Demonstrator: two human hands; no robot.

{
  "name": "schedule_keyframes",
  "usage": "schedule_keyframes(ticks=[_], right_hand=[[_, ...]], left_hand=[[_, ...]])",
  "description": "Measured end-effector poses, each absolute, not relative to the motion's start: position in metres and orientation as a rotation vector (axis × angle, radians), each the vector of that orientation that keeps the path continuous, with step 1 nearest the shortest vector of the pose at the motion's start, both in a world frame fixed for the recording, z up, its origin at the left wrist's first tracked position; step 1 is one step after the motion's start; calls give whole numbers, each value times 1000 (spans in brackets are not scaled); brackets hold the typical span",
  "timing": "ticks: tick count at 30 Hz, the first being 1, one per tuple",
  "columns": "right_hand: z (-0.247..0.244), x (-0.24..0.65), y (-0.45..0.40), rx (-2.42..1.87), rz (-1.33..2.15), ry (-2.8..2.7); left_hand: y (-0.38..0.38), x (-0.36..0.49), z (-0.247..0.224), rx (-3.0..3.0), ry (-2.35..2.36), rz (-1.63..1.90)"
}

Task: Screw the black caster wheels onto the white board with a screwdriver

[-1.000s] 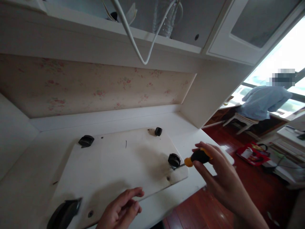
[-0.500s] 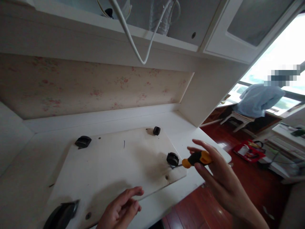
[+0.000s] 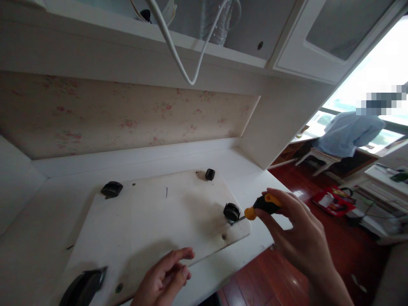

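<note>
My right hand (image 3: 296, 225) grips the handle of a yellow and black screwdriver (image 3: 267, 205). The screwdriver's tip meets the base of the black caster wheel (image 3: 231, 211) near the right corner of a white board (image 3: 159, 221). Over the board's front edge is my left hand (image 3: 165, 276), fingers apart and curled, holding nothing. Three more black casters stand on the board: one at the back right (image 3: 210, 174), one at the back left (image 3: 111, 189) and one at the front left (image 3: 81, 287).
The board lies on a white desk (image 3: 255, 174). A white cable (image 3: 183, 70) hangs from the shelf above. At the right, a person in light blue (image 3: 344, 134) sits on a white stool, with a red bag (image 3: 331, 202) on the floor nearby.
My right hand's fingers have closed from a spread pose around the screwdriver handle, whose back end is slightly higher. My left hand is nearly unmoved.
</note>
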State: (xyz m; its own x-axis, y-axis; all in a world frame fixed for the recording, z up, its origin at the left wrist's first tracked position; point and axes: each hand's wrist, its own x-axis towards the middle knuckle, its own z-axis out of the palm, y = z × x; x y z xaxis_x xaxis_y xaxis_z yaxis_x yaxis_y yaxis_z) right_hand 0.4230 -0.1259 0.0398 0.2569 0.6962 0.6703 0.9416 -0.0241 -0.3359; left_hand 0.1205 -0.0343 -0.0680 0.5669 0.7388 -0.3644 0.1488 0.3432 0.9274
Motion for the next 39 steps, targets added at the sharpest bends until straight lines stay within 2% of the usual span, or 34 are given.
schedule_keyframes(ticks=[3, 9, 14, 19, 24, 30, 36, 39], right_hand=[[40, 423, -122, -1773, -526, -1469], [39, 421, -121, -1659, -172, -1635], [44, 419, -118, -1739, -462, -1573], [49, 419, -120, -1758, -295, -1741], [53, 417, -116, -1767, -439, -1591], [54, 416, -119, -1790, -285, -1738], [55, 414, -116, -1857, -485, -1572], [60, 414, -116, -1840, -434, -1691]], left_hand=[[-32, 127, -66, 1187, 888, 443], [-35, 135, -54, 1133, 933, 525], [-36, 134, -50, 1125, 944, 522], [-30, 130, -57, 1159, 877, 465], [-32, 131, -53, 1176, 889, 501], [-35, 132, -47, 1170, 876, 504], [-36, 128, -56, 1211, 865, 499], [-35, 126, -62, 1217, 846, 499]])
